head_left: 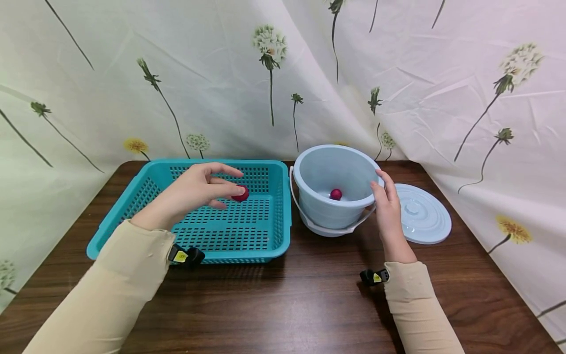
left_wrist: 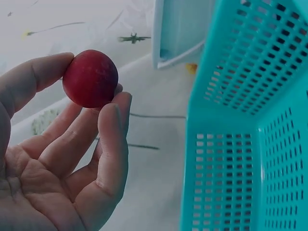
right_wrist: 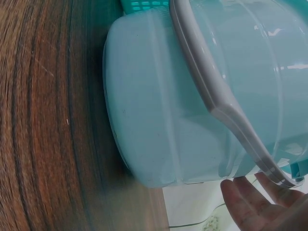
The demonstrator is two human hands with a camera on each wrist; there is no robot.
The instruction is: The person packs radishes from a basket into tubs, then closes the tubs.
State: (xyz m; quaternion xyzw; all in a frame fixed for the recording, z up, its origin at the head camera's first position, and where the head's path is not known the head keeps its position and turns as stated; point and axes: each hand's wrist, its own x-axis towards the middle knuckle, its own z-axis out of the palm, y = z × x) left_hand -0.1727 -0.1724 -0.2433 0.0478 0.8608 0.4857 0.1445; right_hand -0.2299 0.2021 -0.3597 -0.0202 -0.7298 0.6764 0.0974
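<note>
Between its thumb and fingertips my left hand pinches a small, round, dark red ball, which looks somewhat like a radish. That hand is above the turquoise basket, whose perforated floor shows beneath it. To the right stands a light blue bucket, tilted toward me, with a similar red ball at its bottom. My right hand holds the bucket's right rim; in the right wrist view its fingertips touch the bucket's side, and part of the hand is out of frame.
A round light blue lid lies on the table to the right of the bucket. The bucket's pale handle hangs down its front. Behind the dark wooden table hangs a white cloth printed with dandelions.
</note>
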